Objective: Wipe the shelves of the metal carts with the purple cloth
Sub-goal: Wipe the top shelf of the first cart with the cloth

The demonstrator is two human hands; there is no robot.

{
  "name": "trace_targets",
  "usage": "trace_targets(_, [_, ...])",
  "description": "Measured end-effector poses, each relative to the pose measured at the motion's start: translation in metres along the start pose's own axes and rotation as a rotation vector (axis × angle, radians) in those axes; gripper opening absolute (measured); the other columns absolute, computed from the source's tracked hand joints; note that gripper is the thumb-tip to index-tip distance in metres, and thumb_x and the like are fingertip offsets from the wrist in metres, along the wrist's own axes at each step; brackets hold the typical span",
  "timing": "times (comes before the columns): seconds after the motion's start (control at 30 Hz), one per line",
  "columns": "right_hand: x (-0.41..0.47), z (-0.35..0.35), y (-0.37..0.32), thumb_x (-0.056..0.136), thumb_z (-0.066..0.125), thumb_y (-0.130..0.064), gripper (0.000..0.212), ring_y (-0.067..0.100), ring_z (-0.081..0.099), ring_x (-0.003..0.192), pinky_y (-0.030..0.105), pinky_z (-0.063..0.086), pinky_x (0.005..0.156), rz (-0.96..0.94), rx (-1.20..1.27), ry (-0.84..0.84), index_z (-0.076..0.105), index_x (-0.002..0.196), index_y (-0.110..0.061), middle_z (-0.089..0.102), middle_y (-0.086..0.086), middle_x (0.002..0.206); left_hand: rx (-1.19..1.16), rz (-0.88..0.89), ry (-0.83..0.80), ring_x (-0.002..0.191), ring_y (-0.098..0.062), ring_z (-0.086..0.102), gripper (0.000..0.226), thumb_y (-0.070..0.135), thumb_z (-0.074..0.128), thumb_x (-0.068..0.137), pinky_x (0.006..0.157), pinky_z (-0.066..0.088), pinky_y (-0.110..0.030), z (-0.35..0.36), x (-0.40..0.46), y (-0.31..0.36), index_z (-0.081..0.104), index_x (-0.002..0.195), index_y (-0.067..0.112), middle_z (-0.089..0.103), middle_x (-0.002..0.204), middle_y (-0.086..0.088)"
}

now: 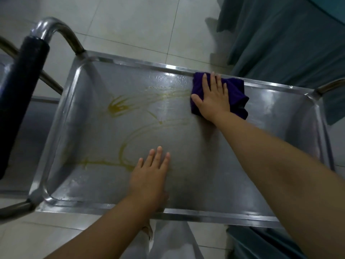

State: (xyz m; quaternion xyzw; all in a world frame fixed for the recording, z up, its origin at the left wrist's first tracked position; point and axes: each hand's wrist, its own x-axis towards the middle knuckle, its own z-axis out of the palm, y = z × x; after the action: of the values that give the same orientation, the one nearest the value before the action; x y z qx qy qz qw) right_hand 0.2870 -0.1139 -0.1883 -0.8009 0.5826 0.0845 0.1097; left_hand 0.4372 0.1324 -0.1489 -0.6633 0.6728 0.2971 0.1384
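Right hand (212,98), fingers flat, pressed bunched purple cloth (237,96) against shelf's (186,214) far rim; left hand (150,176) lay flat, holding nothing, beside yellow smears (119,107).

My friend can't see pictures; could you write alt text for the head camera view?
A right hand presses a purple cloth flat at the far rim of a metal cart shelf. The left hand rests open near yellow smears.
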Motion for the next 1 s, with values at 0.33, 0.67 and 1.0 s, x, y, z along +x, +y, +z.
trace_targets(0.33, [-0.166, 0.046, -0.024, 0.086, 0.018, -0.063, 0.083, 0.025, -0.010, 0.148, 0.043, -0.006, 0.118, -0.147, -0.101, -0.078, -0.007, 0.152, -0.018, -0.003, 0.012, 0.161, 0.018, -0.003, 0.005, 0.145, -0.019, -0.015, 0.107, 0.051, 0.062, 0.082, 0.117, 0.000, -0.037, -0.003, -0.006, 0.001, -0.017, 0.149, 0.025, -0.025, 0.155, -0.002])
trace_targets(0.67, [-0.247, 0.072, -0.044, 0.084, 0.035, -0.064, 0.084, 0.028, 0.015, 0.145, 0.045, 0.016, 0.110, -0.245, -0.102, -0.073, 0.021, 0.152, -0.016, 0.022, 0.011, 0.158, 0.111, -0.007, -0.014, 0.146, -0.019, -0.012, 0.099, 0.040, 0.061, 0.086, 0.118, -0.001, -0.039, -0.020, -0.008, -0.006, -0.012, 0.151, 0.021, -0.022, 0.157, -0.005])
trace_targets(1.0, [-0.052, 0.014, -0.047, 0.093, 0.022, -0.062, 0.079, 0.022, -0.014, 0.148, 0.042, -0.010, 0.119, -0.151, 0.000, -0.030, -0.007, 0.154, -0.021, -0.012, 0.006, 0.162, 0.163, -0.201, -0.027, 0.145, -0.026, -0.015, 0.107, 0.050, 0.063, 0.082, 0.116, 0.001, -0.051, -0.032, -0.021, -0.065, -0.016, 0.150, 0.023, -0.025, 0.156, -0.008])
